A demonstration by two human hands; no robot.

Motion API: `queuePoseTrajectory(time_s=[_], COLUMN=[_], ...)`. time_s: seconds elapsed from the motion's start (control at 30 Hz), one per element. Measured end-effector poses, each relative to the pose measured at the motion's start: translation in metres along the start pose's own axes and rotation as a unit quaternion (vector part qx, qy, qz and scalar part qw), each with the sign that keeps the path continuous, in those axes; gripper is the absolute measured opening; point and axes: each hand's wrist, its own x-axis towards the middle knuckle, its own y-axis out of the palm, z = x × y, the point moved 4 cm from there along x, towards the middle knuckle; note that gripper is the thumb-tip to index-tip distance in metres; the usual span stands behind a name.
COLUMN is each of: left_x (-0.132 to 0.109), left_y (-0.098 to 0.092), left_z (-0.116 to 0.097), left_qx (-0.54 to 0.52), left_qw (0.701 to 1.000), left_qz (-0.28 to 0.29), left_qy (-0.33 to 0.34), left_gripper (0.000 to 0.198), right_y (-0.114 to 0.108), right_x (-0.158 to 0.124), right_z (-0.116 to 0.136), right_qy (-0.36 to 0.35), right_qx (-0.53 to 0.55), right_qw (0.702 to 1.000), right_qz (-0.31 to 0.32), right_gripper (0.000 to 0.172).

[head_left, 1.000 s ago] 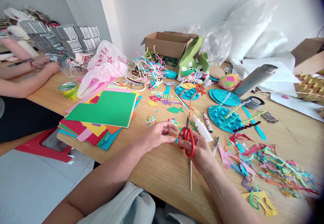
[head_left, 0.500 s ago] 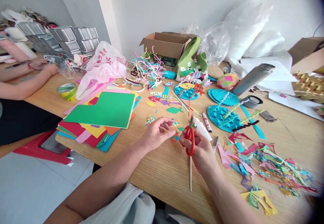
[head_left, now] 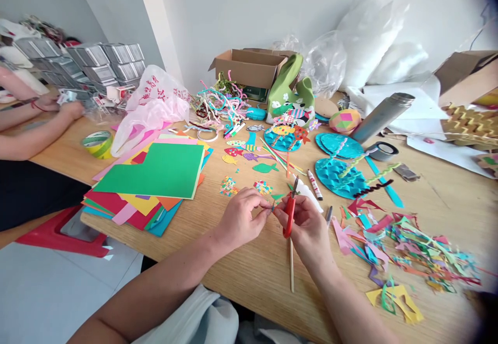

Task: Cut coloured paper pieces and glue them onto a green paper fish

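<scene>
Evidently a tiny paper scrap (head_left: pixel 273 207) sits between both hands, at nine o'clock from the red scissors (head_left: pixel 289 214), whose long axis points just past twelve. The left hand (head_left: pixel 241 218) pinches the scrap, thumb against finger; the right hand (head_left: pixel 308 225), wrapped round the scissors, is equally near. Towards twelve stand a cardboard box (head_left: pixel 249 68) and green bag (head_left: pixel 280 95), contents hidden.
</scene>
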Motion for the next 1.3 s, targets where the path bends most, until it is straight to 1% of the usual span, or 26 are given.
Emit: queuePoseTrajectory(time_s=[0.2, 0.5, 0.8, 0.97, 1.17, 1.3], left_x=[-0.0013, -0.0027, -0.0039, -0.0048, -0.0057, -0.0047], left_y=[-0.0002, 0.0002, 0.0015, 0.0012, 0.0028, 0.0028], left_z=[0.0004, -0.0023, -0.0018, -0.0028, -0.0026, -0.0017], left_qx=[0.023, 0.053, 0.058, 0.078, 0.102, 0.091], left_qw=[1.0, 0.999, 0.998, 0.997, 0.995, 0.996], left_qz=[-0.008, -0.012, -0.02, -0.011, 0.0, 0.0], left_qy=[0.005, 0.003, 0.002, 0.005, 0.004, -0.004], left_gripper=[0.005, 0.007, 0.008, 0.012, 0.013, 0.013], right_y=[0.0004, 0.0019, 0.0018, 0.0022, 0.0008, 0.0016], right_x=[-0.0023, -0.005, -0.0067, -0.007, -0.0073, -0.0065], right_z=[-0.0008, 0.0039, 0.0, -0.0021, -0.0015, -0.0015], right_qy=[-0.048, -0.099, -0.115, -0.127, -0.122, -0.103], right_qx=[-0.047, -0.135, -0.185, -0.205, -0.218, -0.201], right_qw=[0.998, 0.986, 0.976, 0.97, 0.968, 0.974], right_qz=[-0.008, -0.027, -0.018, -0.017, -0.016, -0.009], right_gripper=[0.026, 0.014, 0.015, 0.016, 0.015, 0.013])
